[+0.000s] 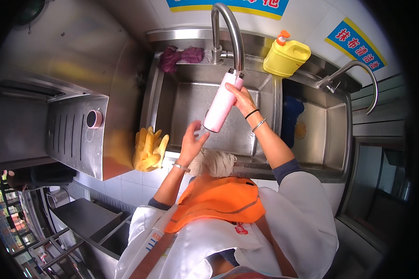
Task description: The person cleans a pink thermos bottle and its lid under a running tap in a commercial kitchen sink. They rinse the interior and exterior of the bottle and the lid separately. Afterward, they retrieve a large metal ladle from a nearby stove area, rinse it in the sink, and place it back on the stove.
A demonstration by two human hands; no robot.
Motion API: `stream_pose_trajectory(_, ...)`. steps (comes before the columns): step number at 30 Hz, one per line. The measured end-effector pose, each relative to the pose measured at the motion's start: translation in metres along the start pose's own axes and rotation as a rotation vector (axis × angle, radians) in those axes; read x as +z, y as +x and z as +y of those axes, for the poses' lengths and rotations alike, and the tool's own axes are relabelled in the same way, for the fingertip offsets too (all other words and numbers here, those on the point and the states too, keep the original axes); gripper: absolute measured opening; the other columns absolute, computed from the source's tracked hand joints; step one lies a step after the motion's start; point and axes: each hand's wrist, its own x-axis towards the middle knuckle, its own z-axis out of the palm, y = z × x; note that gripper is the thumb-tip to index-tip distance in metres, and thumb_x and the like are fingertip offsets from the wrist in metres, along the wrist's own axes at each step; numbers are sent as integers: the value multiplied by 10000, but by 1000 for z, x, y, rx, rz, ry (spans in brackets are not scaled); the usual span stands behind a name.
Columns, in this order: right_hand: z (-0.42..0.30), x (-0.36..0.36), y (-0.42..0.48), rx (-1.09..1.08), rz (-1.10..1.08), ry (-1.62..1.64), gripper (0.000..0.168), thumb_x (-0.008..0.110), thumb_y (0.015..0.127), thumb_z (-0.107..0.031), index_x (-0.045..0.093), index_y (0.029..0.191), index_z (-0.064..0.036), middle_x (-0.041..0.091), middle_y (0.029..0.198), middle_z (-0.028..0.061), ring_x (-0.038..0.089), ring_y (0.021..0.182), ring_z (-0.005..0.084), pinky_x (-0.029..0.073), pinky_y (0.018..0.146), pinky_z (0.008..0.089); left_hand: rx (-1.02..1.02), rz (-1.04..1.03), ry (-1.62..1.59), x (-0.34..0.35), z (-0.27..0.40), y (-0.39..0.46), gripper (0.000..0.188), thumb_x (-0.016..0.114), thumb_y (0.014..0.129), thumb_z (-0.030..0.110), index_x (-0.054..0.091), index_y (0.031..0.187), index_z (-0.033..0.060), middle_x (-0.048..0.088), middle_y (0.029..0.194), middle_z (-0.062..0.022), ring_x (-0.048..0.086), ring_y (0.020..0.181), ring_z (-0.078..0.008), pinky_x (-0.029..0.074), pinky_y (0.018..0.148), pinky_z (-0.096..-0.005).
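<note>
My right hand (243, 98) grips a pink insulated bottle (219, 108) near its mouth. The bottle is tilted over the left sink basin (195, 104), its dark-rimmed mouth right under the spout of a gooseneck faucet (235, 38). Water appears to run from the spout at the mouth. Near the bottle's dark base, my left hand (192, 141) has its fingers apart and holds nothing; it looks slightly blurred. A beige cloth (213, 163) lies over the front sink edge, between my forearms. On the stainless steel counter at left stands a pink cup-like lid (94, 119).
Yellow rubber gloves (149, 148) hang at the sink's left front corner. A purple rag (181, 57) and a yellow pump jug (287, 57) sit along the back ledge. The right basin (326, 129) holds a dark blue thing (291, 115), beneath a second faucet (366, 69).
</note>
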Motion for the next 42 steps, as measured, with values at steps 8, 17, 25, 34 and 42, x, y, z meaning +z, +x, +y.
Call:
stream_pose_trajectory(8, 0, 31, 2, -99, -12, 489, 387, 709, 789, -327, 579, 1020, -45, 599, 810, 29, 572, 670, 131, 505, 619, 291, -85, -374, -300, 19, 57, 58, 697, 763, 731, 301, 421, 1241, -28, 554, 1134, -116, 553, 1005, -173, 468, 859, -304)
stream_pose_trajectory(17, 4, 40, -19, -296, 403, -143, 640, 747, 744, -311, 423, 1204, -6, 606, 1012, 164, 636, 883, 263, 530, 721, 328, 82, -177, -138, 36, 45, 48, 527, 728, 743, 283, 465, 1092, -10, 631, 938, -165, 627, 824, -257, 512, 727, -390)
stream_pose_trajectory(25, -17, 5, 20, -114, 129, 496, 331, 626, 849, -345, 598, 944, -29, 638, 787, 120, 636, 699, 218, 535, 612, 307, -317, -480, -607, 30, 49, 20, 605, 688, 773, 201, 401, 1245, -45, 589, 1021, -172, 611, 865, -249, 505, 774, -383)
stream_pose_trajectory(34, -7, -1, 7, -21, -287, 734, 486, 617, 836, -468, 614, 985, -6, 652, 894, 158, 661, 825, 271, 549, 750, 362, -391, -443, -601, 31, 72, 23, 696, 659, 747, 427, 411, 1211, -28, 578, 944, -209, 599, 783, -325, 513, 703, -427)
stream_pose_trajectory(42, 5, 26, 8, -287, 346, -82, 767, 678, 679, -605, 494, 1055, 38, 636, 847, 194, 647, 782, 343, 516, 640, 396, -221, -325, -623, 46, 64, 47, 532, 596, 863, 237, 380, 1274, -23, 590, 1033, -175, 611, 880, -240, 492, 814, -359)
